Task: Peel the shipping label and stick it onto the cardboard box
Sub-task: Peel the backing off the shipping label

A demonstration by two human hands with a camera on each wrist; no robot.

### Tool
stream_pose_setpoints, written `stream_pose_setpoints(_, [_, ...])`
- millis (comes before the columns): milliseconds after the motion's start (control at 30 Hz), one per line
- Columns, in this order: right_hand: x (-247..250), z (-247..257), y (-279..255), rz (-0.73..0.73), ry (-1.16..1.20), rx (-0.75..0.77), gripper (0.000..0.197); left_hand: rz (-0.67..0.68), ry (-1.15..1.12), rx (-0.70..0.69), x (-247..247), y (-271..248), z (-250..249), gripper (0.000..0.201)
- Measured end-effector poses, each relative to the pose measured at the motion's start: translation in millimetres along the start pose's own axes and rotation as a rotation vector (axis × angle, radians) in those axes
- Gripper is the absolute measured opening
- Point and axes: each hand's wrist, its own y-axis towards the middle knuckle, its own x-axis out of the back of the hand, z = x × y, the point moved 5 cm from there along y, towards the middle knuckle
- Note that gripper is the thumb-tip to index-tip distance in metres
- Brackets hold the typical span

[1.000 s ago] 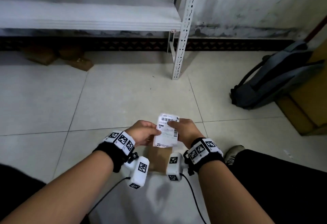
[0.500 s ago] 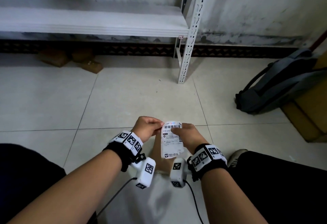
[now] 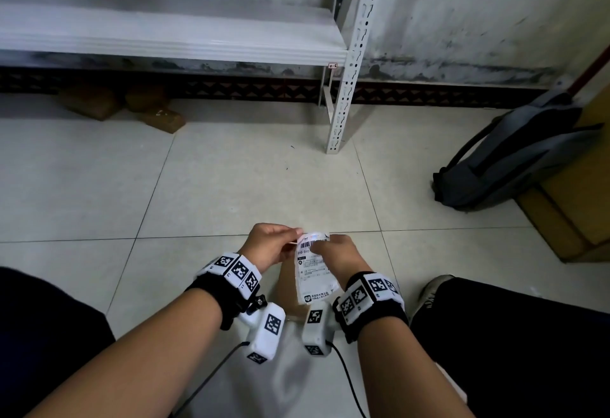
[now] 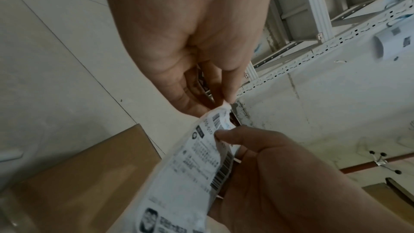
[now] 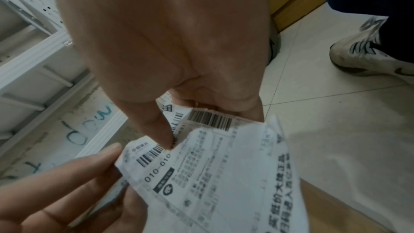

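Observation:
A white shipping label (image 3: 313, 274) with barcodes hangs between my hands, its top edge curled. My left hand (image 3: 295, 234) pinches the label's top left corner. My right hand (image 3: 317, 247) grips the label just below the top, thumb on the printed face. In the left wrist view the left fingertips (image 4: 225, 101) pinch the corner of the label (image 4: 197, 166). In the right wrist view the thumb (image 5: 164, 139) presses on the label (image 5: 224, 174). The brown cardboard box (image 3: 284, 285) lies on the floor under my wrists, mostly hidden; the box top (image 4: 78, 174) shows beside the label.
A white metal shelf rack (image 3: 343, 87) stands ahead against the wall. A grey backpack (image 3: 515, 157) leans on large cardboard boxes (image 3: 574, 216) at the right. Small brown parcels (image 3: 158, 117) lie under the shelf. My shoe (image 3: 432, 289) and dark trouser legs flank the box.
The label went from held up in front of my hands to hanging down toward me. My left fingers shifted from its left edge to the top corner, which now curls.

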Motion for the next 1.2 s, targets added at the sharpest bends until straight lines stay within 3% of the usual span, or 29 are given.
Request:
stream_pose_setpoints(200, [-5,-9,2,-0.056,0.111,-0.039,0.006,-0.021,0.137,-0.037,8,4,10,0.018])
stream_pose_setpoints(233, [-8,-12,5,-0.081,0.111,-0.044,0.013,-0.018,0.147,-0.043,7,4,11,0.016])
stream_pose_setpoints(333, [-11,-17,8,-0.243,-0.1,-0.079,0.064,-0.02,0.128,-0.071,3,2,9,0.013])
stream_pose_setpoints(400, [-8,-15,2,-0.349,-0.189,-0.054,0.076,-0.022,0.119,-0.102,3,3,5,0.016])
stream_pose_setpoints(433, [-10,-13,3,-0.342,-0.165,-0.013,0.067,-0.022,0.117,-0.118,3,4,3,0.019])
stream_pose_setpoints(500, [-19,-8,6,-0.223,0.068,0.066,0.022,-0.026,0.13,-0.139,2,5,-3,0.021])
stream_pose_setpoints(533, [-24,-5,5,-0.143,0.197,0.077,0.014,-0.033,0.144,-0.144,1,5,-5,0.02])
stream_pose_setpoints(633, [-32,-5,6,-0.055,0.466,0.012,0.035,-0.043,0.149,-0.089,3,8,-5,0.023])
stream_pose_setpoints(733, [-36,-5,4,0.002,0.418,0.041,0.031,-0.015,0.157,-0.045,12,14,-2,0.034])
stream_pose_setpoints(1067, [-39,-21,6,0.016,0.265,0.062,0.02,-0.059,0.125,0.039,24,19,10,0.028])
stream_pose_setpoints(1200, [-39,-26,10,0.021,0.312,0.059,0.019,-0.063,0.012,0.086,28,21,14,0.026])
